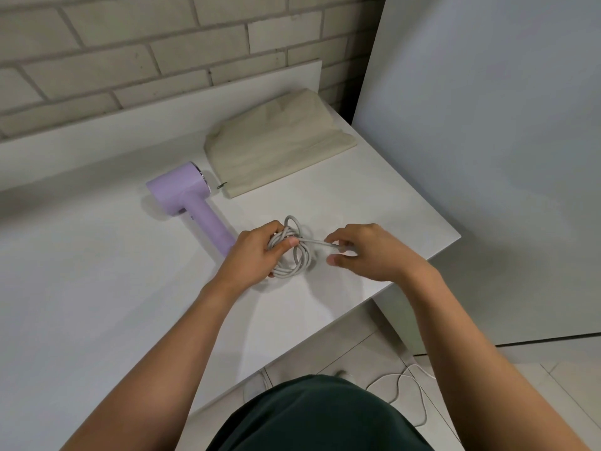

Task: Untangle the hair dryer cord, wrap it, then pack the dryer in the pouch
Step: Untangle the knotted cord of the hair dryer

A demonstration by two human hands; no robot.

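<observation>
- Toward the right side of the bench, the left hand is gripping a bundle of grey cord loops, with fingers curled round it and the thumb pressing on top. The right hand is pinching a single strand that is running out of the bundle to the right.
- Pulling that strand sideways while the loops are being squeezed is likely risking a tighter knot rather than a freed one.
- A harder tug is also threatening to drag the hair dryer, since its handle end is lying just beside the left hand.
- If the left grip is loosening, the loops are probably going to spring apart and re-tangle.
- The lilac dryer is lying flat. Its handle is running diagonally from the barrel down toward the left hand, and the barrel's chrome-ringed end is pointing at the beige pouch.
- The pouch is lying flat behind it, with its long axis running diagonally away to the right; I cannot tell which end is its mouth.
</observation>
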